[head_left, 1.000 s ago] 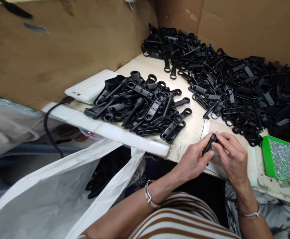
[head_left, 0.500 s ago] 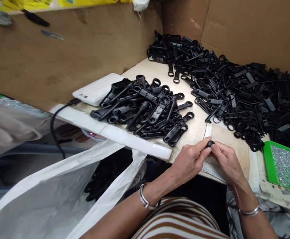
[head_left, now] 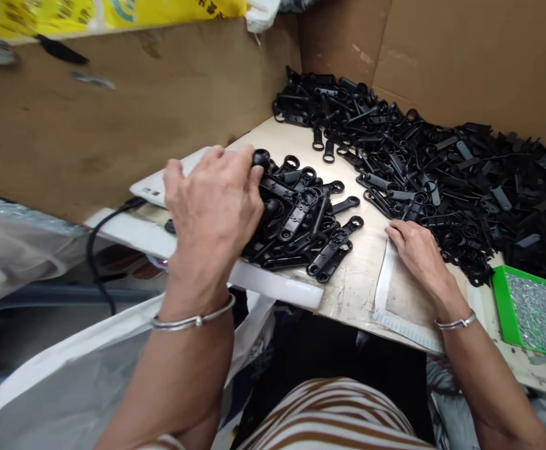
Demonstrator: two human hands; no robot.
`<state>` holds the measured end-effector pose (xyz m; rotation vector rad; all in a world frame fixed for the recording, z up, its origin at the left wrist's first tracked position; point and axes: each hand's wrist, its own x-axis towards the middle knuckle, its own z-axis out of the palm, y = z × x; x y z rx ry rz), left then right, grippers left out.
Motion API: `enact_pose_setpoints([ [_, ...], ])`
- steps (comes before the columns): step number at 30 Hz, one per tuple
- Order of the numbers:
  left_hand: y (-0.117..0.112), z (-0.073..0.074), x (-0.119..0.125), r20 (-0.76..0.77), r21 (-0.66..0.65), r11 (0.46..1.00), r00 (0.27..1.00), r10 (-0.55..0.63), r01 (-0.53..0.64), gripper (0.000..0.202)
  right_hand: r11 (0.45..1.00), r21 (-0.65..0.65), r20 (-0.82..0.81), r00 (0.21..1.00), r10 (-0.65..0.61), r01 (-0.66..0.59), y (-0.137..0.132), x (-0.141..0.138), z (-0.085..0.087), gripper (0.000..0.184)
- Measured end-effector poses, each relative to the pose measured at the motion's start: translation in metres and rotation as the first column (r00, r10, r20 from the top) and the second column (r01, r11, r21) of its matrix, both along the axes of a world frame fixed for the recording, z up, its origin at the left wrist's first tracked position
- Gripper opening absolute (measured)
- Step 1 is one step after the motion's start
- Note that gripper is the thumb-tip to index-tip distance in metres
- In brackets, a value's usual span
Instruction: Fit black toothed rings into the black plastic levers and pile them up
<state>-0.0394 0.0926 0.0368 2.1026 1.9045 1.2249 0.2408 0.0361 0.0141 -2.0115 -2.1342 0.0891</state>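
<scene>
My left hand (head_left: pixel 214 200) reaches over the nearer heap of black plastic handles (head_left: pixel 301 212), its back toward me. The fingers curl around a black plastic part with a rounded end (head_left: pixel 260 159) showing beside the index finger; the rest of it is hidden. On the bench, my right hand (head_left: pixel 416 250) has its fingertips pressed together at the front edge of the larger pile of black parts (head_left: pixel 404 150). Whatever those fingertips pinch, if anything, is too small to make out.
A white flat device (head_left: pixel 148 187) with a black cable (head_left: pixel 92 244) lies partly behind my left hand. On the right sits a green tray (head_left: pixel 505 306) of small metal pins. Cardboard walls (head_left: pixel 479 56) enclose the bench; a white bag (head_left: pixel 90 375) hangs open below its left edge.
The hands were together over the bench edge with a small black part between them. The left has swung left onto the nearer heap; the right has moved slightly forward toward the larger pile.
</scene>
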Motion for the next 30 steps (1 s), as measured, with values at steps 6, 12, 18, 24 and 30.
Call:
enact_pose_setpoints([
  [6, -0.04, 0.008, 0.03, 0.165, 0.104, 0.991, 0.981, -0.1, 0.084, 0.035, 0.997, 0.065, -0.678, 0.735, 0.022, 0.029, -0.071, -0.009, 0.001, 0.02],
  [12, -0.098, -0.019, 0.108, 0.905, -0.187, 0.394, 0.314, -0.287, 0.9, 0.049, 0.955, -0.166, -0.971, 0.21, -0.114, -0.246, -0.107, -0.012, -0.009, 0.02],
  [18, -0.103, -0.033, 0.135, 0.995, -0.056, 0.422, 0.016, 0.099, 0.905, 0.036, 0.999, -0.018, -0.559, 0.827, -0.051, 0.049, -0.101, 0.036, -0.003, 0.021],
  [24, -0.109, -0.043, 0.137, 0.986, -0.137, 0.389, 0.089, 0.138, 0.911, 0.039, 0.94, 0.206, 0.145, 0.942, -0.303, 0.271, -0.073, 0.072, -0.017, 0.028],
  [30, -0.11, -0.05, 0.137, 0.977, -0.134, 0.41, 0.05, 0.207, 0.902, 0.04, 0.936, 0.241, 0.083, 0.955, -0.284, 0.257, -0.072, 0.082, -0.023, 0.028],
])
